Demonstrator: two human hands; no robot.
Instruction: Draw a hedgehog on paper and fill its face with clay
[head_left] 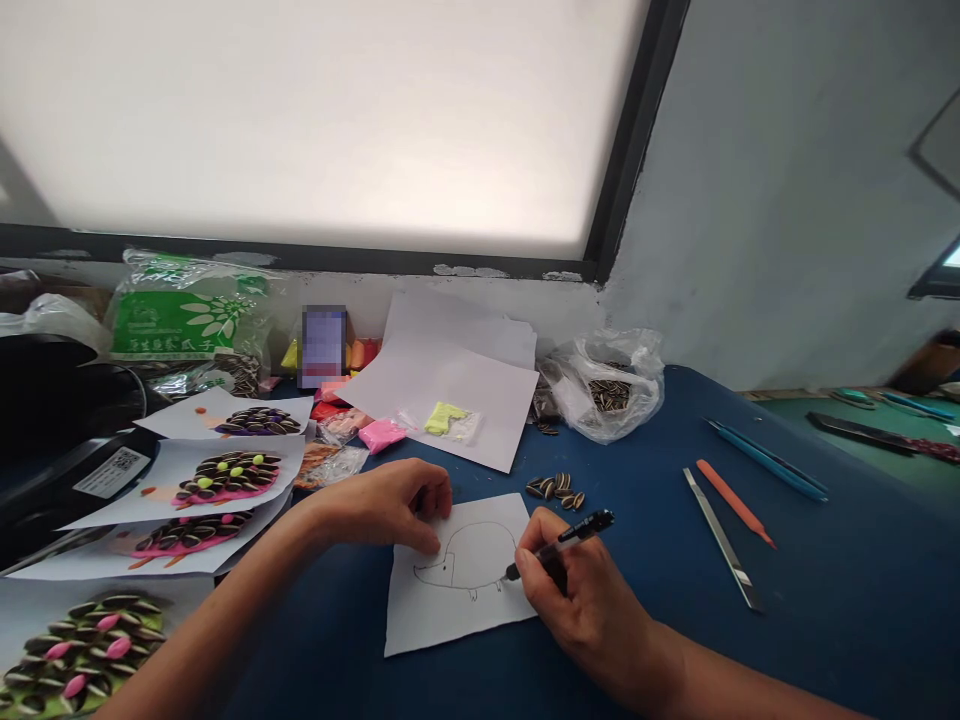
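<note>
A small sheet of white paper [442,625] lies on the blue tabletop, bearing a line drawing of a hedgehog [469,560] with snout, eye and short legs. My right hand [581,600] grips a black-capped pen [574,532], its tip at the drawing's lower right edge. My left hand [401,505] rests at the sheet's upper left, thumb on the paper and apart from the loosely bent fingers, with nothing between them. Just beyond the sheet sits a small heap of striped sunflower seeds [556,488].
Finished seed-covered hedgehog pictures [225,480] overlap on the left. Behind are a green seed bag [180,315], a phone [322,345], white sheets [480,390] with a yellow clay packet [450,420], and a plastic bag of seeds [611,390]. A metal blade tool [721,540] and orange tool [735,502] lie right.
</note>
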